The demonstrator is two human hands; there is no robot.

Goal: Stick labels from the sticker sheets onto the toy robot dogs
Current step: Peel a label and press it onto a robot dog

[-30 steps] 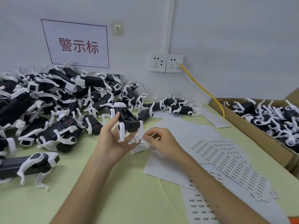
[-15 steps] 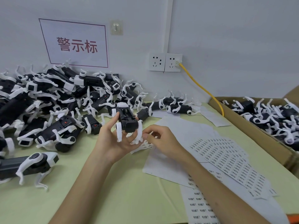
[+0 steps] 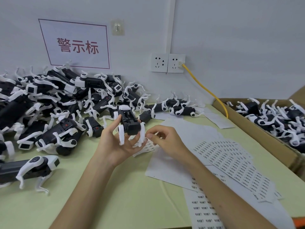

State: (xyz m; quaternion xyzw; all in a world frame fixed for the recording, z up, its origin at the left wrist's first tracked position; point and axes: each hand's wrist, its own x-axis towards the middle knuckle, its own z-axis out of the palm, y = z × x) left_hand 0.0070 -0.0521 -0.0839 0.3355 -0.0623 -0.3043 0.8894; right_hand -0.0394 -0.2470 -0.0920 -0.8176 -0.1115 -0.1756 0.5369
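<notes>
At a pale green worktable (image 3: 115, 204) against a white wall, a person's left hand (image 3: 115, 146) grips one toy robot dog (image 3: 129, 123) above the table, thumb on its flank and fingers curled beneath; the black underside faces up and the white legs hang toward the palm. The right hand (image 3: 165, 139) hovers just beside it, thumb and forefinger pressed together in a pinch at the top edge of a small label strip (image 3: 148, 147); whether a label is already between them is too small to tell. More sticker sheets (image 3: 231, 164) fan out to the right; a heap of dogs (image 3: 57, 106) crowds the left, and others fill a cardboard box (image 3: 257, 134).

The risks look modest but real; a peeled label could fold onto itself or cling to a fingertip, since the pinch is tight and the labels tiny; the dangling legs stand between hand and body and could snag it on the way in; a loose hold might let the dog roll, landing the label crooked.
</notes>
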